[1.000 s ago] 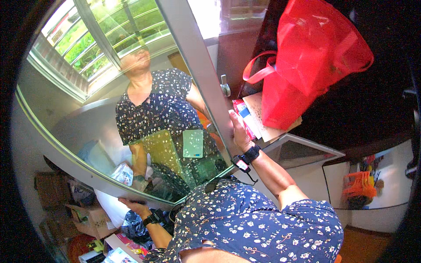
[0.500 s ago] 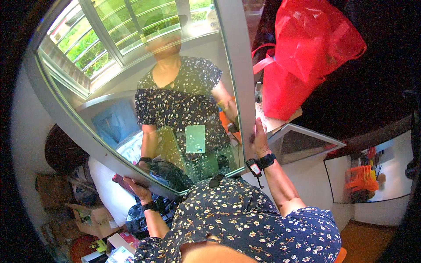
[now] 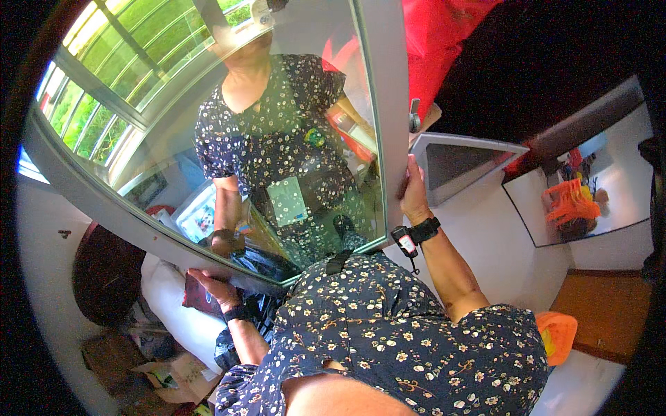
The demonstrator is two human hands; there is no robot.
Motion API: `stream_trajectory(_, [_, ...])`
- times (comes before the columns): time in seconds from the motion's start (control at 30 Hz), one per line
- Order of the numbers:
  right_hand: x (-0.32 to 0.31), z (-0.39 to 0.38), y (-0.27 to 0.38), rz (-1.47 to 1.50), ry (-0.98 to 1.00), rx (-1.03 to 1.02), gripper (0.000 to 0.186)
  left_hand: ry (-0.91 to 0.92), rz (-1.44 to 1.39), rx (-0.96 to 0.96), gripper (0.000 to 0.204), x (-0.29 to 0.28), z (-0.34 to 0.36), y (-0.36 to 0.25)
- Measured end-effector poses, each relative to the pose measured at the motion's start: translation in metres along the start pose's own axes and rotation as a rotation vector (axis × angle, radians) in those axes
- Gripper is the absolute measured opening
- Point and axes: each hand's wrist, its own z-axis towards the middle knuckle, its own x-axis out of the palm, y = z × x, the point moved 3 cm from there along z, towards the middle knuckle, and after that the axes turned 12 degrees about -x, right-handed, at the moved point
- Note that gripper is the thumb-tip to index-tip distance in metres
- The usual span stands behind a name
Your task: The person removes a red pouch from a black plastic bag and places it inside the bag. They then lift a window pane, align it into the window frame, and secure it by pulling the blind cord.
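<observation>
A large glazed window sash [image 3: 388, 139] with a pale grey frame stands tilted before me, its lower corner against my waist. Its glass mirrors my flowered top and a barred window. My left hand [image 3: 216, 289] grips the lower left side of the frame, its fingers along the edge. Right beside those fingers is a dark red flat thing [image 3: 197, 295]; whether the hand also holds it I cannot tell. My right hand [image 3: 415, 194] clasps the right side of the frame, below a metal latch [image 3: 415, 115]. The fingertips behind the frame are hidden.
A red bag [image 3: 433, 48] is behind the sash at upper right, above a grey-framed dark panel [image 3: 461, 166]. A black-edged panel [image 3: 621, 208] with orange shapes stands farther right. Cardboard boxes [image 3: 182, 378], a white sack [image 3: 170, 305] and a dark round object [image 3: 107, 274] are at left.
The view has turned, so the red bag has slid up toward the top edge and the boxes lower. Both hands keep their hold on the sash; the right hand sits slightly higher in view.
</observation>
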Motion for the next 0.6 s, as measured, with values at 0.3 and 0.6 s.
stream_trajectory(0.3, [0.023, -0.029, -0.036, 0.028, -0.15, -0.006, 0.049, 0.079, 0.054, 0.095, 0.076, -0.03, 0.047, -0.026])
stream_trajectory(0.6, [0.122, -0.127, -0.094, -0.019, -0.23, 0.046, 0.046, -0.079, 0.142, 0.202, 0.047, -0.153, 0.072, -0.087])
